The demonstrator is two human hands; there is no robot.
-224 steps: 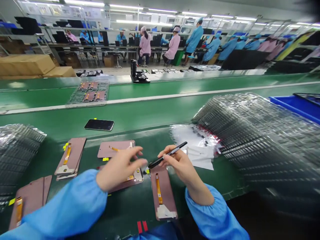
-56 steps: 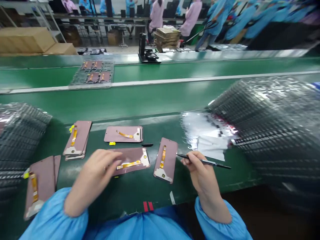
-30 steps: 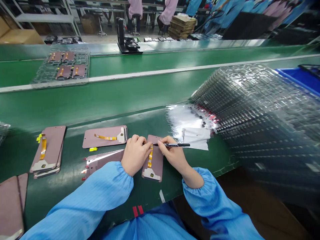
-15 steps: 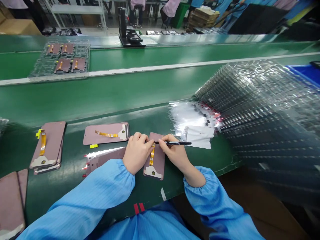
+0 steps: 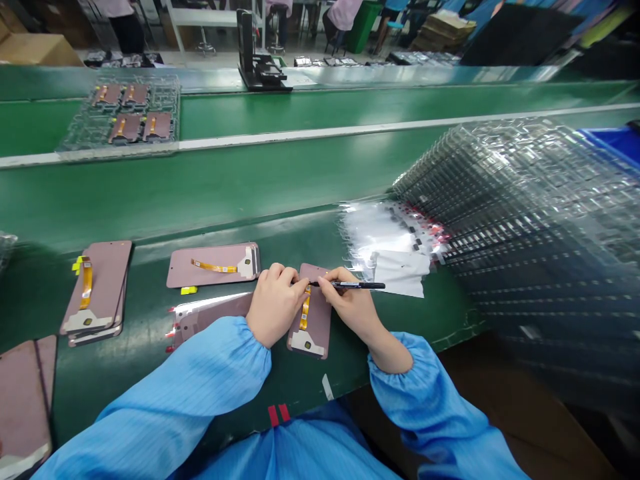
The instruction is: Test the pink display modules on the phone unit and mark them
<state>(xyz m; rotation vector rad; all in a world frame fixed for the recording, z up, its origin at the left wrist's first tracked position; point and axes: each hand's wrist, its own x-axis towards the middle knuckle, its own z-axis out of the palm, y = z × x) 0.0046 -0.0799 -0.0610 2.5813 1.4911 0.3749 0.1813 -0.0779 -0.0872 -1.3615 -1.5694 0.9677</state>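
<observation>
Left hand: since the frame about two seconds ago it (image 5: 274,300) has come over to the centre panel (image 5: 321,320); its bunched fingertips sit at the upper end of the ribbon (image 5: 305,313) – whether you pinch or only press it, I cannot tell.
Right hand: yours (image 5: 353,303) has brought the pen (image 5: 363,285) in with it, gripped between thumb and fingers, tip at that same ribbon end.
Centre panel: flat on the bench in front of you, ribbon side up, partly under both hands.
Pen work: looks under way; no finished mark can be made out, and which other panels are done does not show.
Film-edged panel: left of the centre panel, this one (image 5: 200,319) is partly covered by your left hand and sleeve.
Crosswise panels: above that, a small pile (image 5: 175,272) with a yellow tag (image 5: 189,291).
Far-left panels: more panels (image 5: 110,280) lie well left of the centre panel.
Sheets: clear sheets (image 5: 370,230) and a white slip (image 5: 399,272) lie up and right of the centre panel – the slip close by the pen's back end.
Tray stack: clear trays (image 5: 540,220) wall off the space farther right.
</observation>
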